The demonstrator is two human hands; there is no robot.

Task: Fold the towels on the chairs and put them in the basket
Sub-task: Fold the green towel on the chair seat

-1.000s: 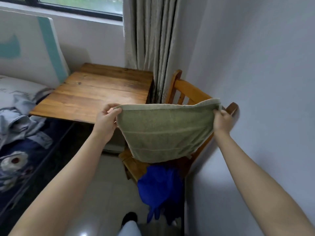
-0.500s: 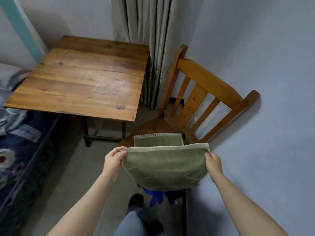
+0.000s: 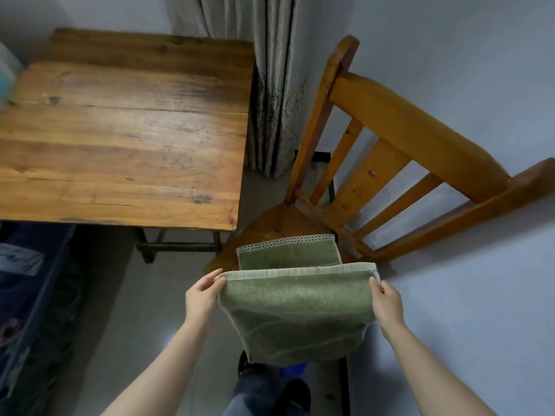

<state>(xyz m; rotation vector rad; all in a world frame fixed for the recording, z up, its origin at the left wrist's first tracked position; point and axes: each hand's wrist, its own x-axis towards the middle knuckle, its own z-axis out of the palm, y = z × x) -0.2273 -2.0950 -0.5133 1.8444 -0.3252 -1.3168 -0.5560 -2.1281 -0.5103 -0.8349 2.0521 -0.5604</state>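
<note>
A green towel [image 3: 297, 313] hangs doubled over between my hands, in front of the wooden chair [image 3: 387, 151]. My left hand [image 3: 202, 297] pinches its upper left corner and my right hand [image 3: 387, 304] pinches the upper right corner. The towel's far end, with a dotted hem [image 3: 286, 250], lies on the chair seat just beyond the held edge. A bit of blue cloth [image 3: 292, 369] shows below the towel's lower fold. No basket is in view.
A wooden table [image 3: 126, 136] stands to the left of the chair, with a grey curtain [image 3: 270, 85] between them. A pale wall [image 3: 480, 295] runs close along the right. A dark bed edge [image 3: 27, 295] lies at the left. My feet [image 3: 270, 385] are below.
The view has tilted down and moved closer to the chair. Both hands have lowered the towel from chair-back height to seat height, and its far end now lies on the seat.
</note>
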